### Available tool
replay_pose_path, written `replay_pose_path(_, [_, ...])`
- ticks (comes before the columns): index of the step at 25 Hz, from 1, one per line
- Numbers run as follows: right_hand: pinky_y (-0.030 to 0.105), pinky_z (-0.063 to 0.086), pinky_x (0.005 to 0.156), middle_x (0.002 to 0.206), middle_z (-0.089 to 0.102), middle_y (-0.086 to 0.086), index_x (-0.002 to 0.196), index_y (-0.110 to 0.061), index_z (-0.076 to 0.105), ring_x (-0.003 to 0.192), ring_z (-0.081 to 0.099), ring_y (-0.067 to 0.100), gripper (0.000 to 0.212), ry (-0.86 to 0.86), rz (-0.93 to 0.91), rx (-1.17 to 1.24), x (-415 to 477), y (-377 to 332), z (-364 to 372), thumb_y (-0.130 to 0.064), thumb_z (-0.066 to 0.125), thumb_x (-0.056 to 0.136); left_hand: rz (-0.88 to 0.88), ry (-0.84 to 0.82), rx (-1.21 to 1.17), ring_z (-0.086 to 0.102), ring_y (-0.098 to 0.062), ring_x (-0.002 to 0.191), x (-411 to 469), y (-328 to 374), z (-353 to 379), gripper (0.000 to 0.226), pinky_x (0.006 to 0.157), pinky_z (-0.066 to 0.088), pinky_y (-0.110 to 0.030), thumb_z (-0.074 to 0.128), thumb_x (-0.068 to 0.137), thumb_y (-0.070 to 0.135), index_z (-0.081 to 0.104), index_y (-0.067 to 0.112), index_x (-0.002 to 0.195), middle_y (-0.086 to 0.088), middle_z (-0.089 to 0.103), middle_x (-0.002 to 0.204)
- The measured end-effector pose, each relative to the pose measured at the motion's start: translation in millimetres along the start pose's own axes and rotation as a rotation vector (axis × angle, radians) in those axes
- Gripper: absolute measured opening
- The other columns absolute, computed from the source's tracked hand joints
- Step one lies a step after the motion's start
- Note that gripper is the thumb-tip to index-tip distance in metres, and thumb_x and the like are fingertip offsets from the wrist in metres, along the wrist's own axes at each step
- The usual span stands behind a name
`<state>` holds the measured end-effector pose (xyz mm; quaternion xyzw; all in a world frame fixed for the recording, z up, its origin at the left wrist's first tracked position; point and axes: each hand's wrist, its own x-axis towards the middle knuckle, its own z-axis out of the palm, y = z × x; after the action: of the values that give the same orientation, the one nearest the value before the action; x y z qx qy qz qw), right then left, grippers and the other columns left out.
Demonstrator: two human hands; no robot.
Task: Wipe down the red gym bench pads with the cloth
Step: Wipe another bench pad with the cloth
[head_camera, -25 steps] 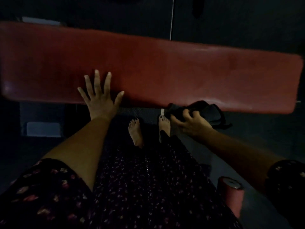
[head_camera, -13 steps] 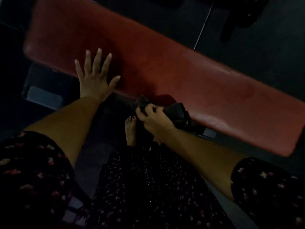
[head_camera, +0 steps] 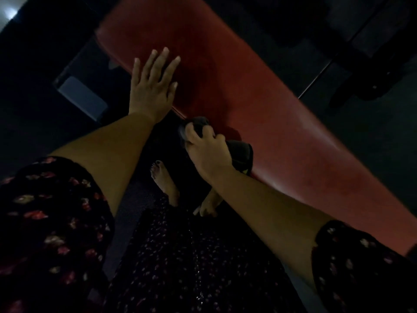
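Note:
A long red bench pad (head_camera: 259, 105) runs diagonally from the upper left to the lower right of the dim head view. My left hand (head_camera: 153, 86) lies flat on the pad's near edge close to its left end, fingers spread. My right hand (head_camera: 205, 150) grips a dark cloth (head_camera: 239, 152) bunched against the pad's near side edge, a little right of the left hand. Part of the cloth hangs below the pad.
My bare feet (head_camera: 164, 179) stand on a dark floor below the pad. A pale rectangular plate (head_camera: 83, 98) of the bench base lies on the floor at left. Dark equipment (head_camera: 361, 64) stands beyond the pad at upper right.
My right hand has slid the cloth leftwards along the pad's near edge, closer to the left hand. The view has tilted, so the pad now runs more steeply.

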<state>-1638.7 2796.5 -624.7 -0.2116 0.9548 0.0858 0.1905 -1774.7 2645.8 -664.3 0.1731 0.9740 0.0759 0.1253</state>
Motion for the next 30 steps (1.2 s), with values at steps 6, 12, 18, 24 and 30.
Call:
replay_pose_path(6, [0.034, 0.048, 0.055, 0.141, 0.052, 0.002, 0.117, -0.027, 0.070, 0.086, 0.060, 0.033, 0.049, -0.017, -0.011, -0.078, -44, 25, -2, -0.018, 0.070, 0.068, -0.050, -0.087, 0.031, -0.007, -0.021, 0.151, 26, -75, -22, 0.069, 0.122, -0.007, -0.043, 0.019, 0.099, 0.062, 0.002, 0.028, 0.157, -0.001, -0.006, 0.165])
replay_pose_path(12, [0.035, 0.046, 0.060, 0.146, 0.044, 0.004, 0.116, -0.023, 0.067, 0.095, 0.055, 0.031, 0.034, 0.076, -0.003, -0.043, 76, -22, -38, -0.020, 0.056, 0.084, 0.056, -0.187, -0.085, -0.015, -0.017, 0.150, 39, -100, -21, 0.075, 0.120, -0.013, -0.039, 0.024, 0.095, 0.065, -0.002, 0.030, 0.156, 0.002, -0.011, 0.164])
replay_pose_path(18, [0.034, 0.049, 0.057, 0.141, 0.051, 0.001, 0.103, -0.022, 0.072, 0.089, 0.057, 0.030, 0.032, 0.025, -0.087, -0.191, 57, -19, -35, -0.013, 0.050, 0.083, 0.089, -0.242, -0.097, -0.015, -0.016, 0.150, 44, -109, -31, 0.068, 0.120, -0.011, -0.039, 0.027, 0.100, 0.057, -0.003, 0.033, 0.156, 0.003, -0.013, 0.164])
replay_pose_path(24, [0.038, 0.049, 0.062, 0.150, 0.037, 0.004, 0.121, -0.024, 0.064, 0.099, 0.052, 0.033, 0.041, -0.090, -0.005, -0.088, 77, -26, -41, -0.025, 0.069, 0.081, 0.042, -0.257, -0.046, -0.020, -0.016, 0.148, 46, -98, -31, 0.067, 0.120, -0.013, -0.039, 0.023, 0.101, 0.057, -0.011, 0.034, 0.154, 0.005, -0.019, 0.162])
replay_pose_path(30, [0.034, 0.047, 0.057, 0.146, 0.042, 0.007, 0.124, -0.026, 0.063, 0.094, 0.055, 0.031, 0.039, -0.005, -0.112, -0.113, 101, -27, -48, -0.025, 0.065, 0.085, 0.062, -0.280, -0.013, -0.020, -0.017, 0.149, 46, -99, -35, 0.067, 0.120, -0.011, -0.039, 0.023, 0.101, 0.056, -0.011, 0.033, 0.154, 0.004, -0.019, 0.162])
